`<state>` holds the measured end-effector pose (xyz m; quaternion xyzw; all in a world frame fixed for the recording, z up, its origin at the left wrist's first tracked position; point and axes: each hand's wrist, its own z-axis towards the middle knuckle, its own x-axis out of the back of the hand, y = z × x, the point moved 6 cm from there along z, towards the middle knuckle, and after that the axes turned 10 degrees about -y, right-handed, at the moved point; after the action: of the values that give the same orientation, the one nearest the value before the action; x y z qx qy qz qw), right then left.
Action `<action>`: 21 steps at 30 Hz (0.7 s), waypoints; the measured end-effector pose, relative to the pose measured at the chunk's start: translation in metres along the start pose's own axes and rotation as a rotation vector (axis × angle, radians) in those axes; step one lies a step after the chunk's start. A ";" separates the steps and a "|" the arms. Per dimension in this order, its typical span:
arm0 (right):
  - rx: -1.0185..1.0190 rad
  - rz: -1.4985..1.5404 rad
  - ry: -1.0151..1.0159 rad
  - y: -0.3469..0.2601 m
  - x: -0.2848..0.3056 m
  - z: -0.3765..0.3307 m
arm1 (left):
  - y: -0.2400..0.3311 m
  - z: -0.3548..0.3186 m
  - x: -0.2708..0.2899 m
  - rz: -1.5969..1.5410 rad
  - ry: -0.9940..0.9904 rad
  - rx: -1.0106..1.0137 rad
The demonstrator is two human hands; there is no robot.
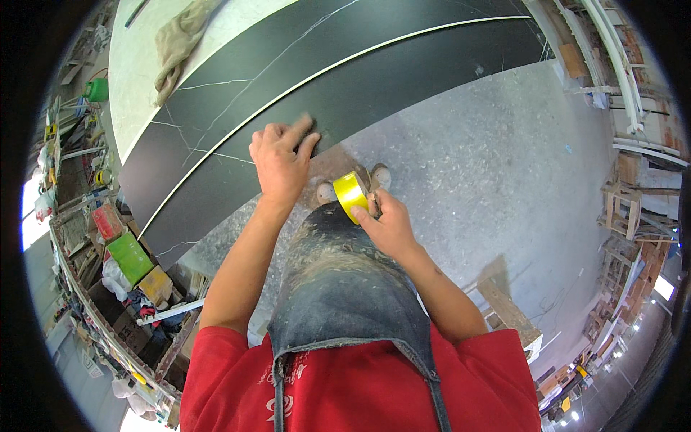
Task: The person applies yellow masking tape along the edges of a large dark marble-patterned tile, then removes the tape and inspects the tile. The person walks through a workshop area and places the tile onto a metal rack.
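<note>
Yellow tape roll (351,195) sits pinched in my right hand (389,227), fingers closed around it just above the dusty grey apron (338,288), near the lower edge of the black veined slab (302,79). From the head view, my left hand (279,160) lies flat with fingers together, pressing on that slab's edge. A beige cloth (176,43) rests well apart on the pale surface (137,79) beyond.

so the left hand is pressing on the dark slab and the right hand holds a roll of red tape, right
Not quite: the roll of tape is yellow, not red. The head view shows the right hand holding it by the apron, while the left hand does press on the edge of the dark slab.
</note>
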<state>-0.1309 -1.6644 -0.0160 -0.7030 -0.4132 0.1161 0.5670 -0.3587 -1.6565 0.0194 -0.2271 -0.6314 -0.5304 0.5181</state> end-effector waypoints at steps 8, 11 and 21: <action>-0.013 0.018 -0.039 0.010 -0.003 0.005 | 0.036 0.037 -0.006 0.220 0.064 -0.222; -0.048 0.040 -0.072 0.011 -0.004 0.004 | 0.051 0.053 -0.030 0.255 0.000 -0.493; -0.029 0.034 -0.044 0.020 -0.006 0.007 | 0.058 0.034 -0.032 0.305 0.046 -0.568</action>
<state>-0.1298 -1.6642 -0.0377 -0.7155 -0.4154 0.1350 0.5453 -0.3127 -1.5984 0.0193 -0.4425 -0.4049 -0.6066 0.5217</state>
